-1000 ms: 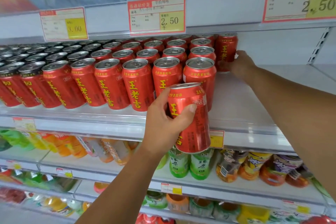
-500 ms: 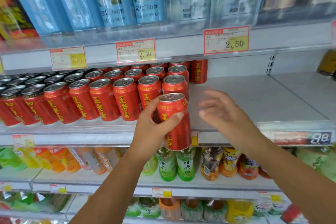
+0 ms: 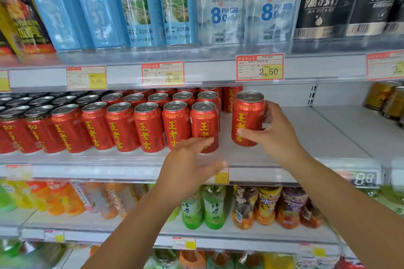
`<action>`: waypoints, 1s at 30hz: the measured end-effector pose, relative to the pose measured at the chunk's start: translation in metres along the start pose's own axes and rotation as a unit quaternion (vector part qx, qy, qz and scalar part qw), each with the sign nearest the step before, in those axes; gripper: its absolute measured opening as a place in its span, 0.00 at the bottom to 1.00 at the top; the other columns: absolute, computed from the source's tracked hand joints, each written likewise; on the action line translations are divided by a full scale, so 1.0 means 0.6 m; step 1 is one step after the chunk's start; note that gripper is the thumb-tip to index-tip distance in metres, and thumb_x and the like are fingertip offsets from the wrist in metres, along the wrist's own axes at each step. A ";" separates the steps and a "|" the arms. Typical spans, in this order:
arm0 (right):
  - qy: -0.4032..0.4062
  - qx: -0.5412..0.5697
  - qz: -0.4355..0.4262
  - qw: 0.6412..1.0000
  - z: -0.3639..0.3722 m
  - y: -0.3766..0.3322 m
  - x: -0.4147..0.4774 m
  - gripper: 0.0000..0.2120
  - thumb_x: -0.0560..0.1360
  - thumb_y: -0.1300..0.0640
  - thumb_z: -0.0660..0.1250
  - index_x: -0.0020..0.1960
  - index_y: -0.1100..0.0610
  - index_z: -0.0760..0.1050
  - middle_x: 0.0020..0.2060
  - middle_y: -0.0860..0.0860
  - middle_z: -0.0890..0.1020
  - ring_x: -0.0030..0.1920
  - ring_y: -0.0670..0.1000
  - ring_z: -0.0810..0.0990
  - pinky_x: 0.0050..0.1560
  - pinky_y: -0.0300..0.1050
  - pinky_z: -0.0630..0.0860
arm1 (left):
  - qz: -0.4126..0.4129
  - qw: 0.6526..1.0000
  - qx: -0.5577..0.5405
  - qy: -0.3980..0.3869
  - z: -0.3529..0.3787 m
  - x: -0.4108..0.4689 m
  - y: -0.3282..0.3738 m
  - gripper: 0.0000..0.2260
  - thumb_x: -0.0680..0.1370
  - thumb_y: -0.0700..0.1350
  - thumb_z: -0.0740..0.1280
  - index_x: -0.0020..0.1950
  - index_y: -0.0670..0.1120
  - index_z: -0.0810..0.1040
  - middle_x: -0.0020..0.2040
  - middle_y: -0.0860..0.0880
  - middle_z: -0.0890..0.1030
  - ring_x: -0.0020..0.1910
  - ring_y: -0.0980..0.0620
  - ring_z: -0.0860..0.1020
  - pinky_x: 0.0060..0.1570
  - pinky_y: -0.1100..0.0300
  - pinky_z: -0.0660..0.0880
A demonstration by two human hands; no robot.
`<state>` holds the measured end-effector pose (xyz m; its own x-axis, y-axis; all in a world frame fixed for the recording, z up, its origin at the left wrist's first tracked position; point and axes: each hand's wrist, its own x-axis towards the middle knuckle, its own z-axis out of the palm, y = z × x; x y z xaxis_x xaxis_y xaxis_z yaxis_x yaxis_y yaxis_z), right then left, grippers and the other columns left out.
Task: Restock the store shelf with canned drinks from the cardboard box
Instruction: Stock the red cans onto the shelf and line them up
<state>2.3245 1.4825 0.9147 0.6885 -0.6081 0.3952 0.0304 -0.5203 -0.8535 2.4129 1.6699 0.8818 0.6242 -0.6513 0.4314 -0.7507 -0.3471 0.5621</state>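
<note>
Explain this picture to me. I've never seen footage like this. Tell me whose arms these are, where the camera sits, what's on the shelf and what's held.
No machine here: a person wears one wide-angle camera on the head, looking forward and down, so both arms are theirs. The right hand grips a red can upright, just right of the rows of matching cans on the white shelf. The left hand is open and holds nothing. Water bottles stand above, bottled teas below.
</note>
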 end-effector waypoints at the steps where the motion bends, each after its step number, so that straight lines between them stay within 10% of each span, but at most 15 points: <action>1: -0.006 -0.013 0.009 1.000 0.000 0.010 0.015 0.35 0.64 0.60 0.79 0.66 0.52 0.67 0.54 0.44 0.75 0.53 0.43 0.74 0.49 0.34 0.69 | 0.016 0.999 0.038 0.002 0.005 -0.003 -0.018 0.29 0.69 0.60 0.75 0.67 0.53 0.77 0.63 0.57 0.77 0.63 0.58 0.71 0.59 0.76 0.59; 30: -0.038 -0.102 0.055 0.993 0.081 0.103 0.196 0.33 0.72 0.54 0.74 0.72 0.57 0.63 0.67 0.56 0.74 0.65 0.58 0.75 0.66 0.58 0.71 | 0.104 0.981 0.144 0.081 0.079 -0.011 -0.097 0.23 0.70 0.68 0.64 0.61 0.59 0.71 0.52 0.59 0.72 0.55 0.55 0.68 0.58 0.66 0.55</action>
<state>2.4425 1.4081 0.8918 0.7320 -0.6256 0.2700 -0.1899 -0.5678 -0.8009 2.4423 1.6625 0.8126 0.4604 -0.6203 0.6351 -0.8805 -0.4099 0.2380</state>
